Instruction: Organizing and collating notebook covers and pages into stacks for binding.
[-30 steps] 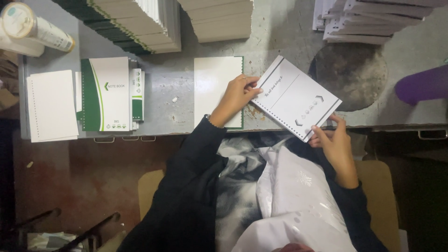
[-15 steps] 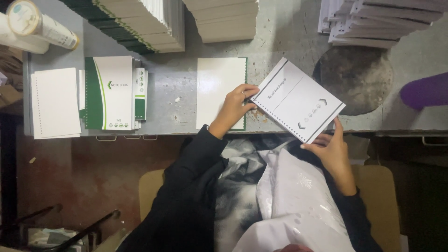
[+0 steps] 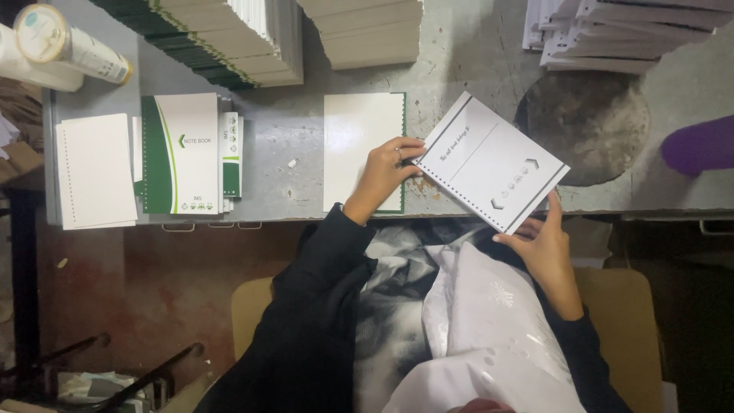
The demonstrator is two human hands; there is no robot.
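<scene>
Left hand [image 3: 384,172]: fingers are curling around the near-left edge of the punched white sheet [image 3: 492,162], pinching it; the heel of the hand is lying over the white sheet with green edging [image 3: 358,138].
Right hand [image 3: 544,245]: fingers are reaching up under the sheet's near-right corner, thumb on its edge, gripping it from below.
Punched white sheet: being held tilted, above the near edge of the grey table [image 3: 459,46], right of centre; a row of small holes is running along its near-left side.
White sheet with green edging: lying flat on the table, just left of the held sheet.
Green-and-white covers [image 3: 183,153]: lying stacked on the left of the table.
Plain white stack [image 3: 93,170]: sitting further left, beside the covers.
Paper piles [image 3: 367,30]: standing along the far side.
Round dark patch [image 3: 585,126]: showing on the table, right of the held sheet.
</scene>
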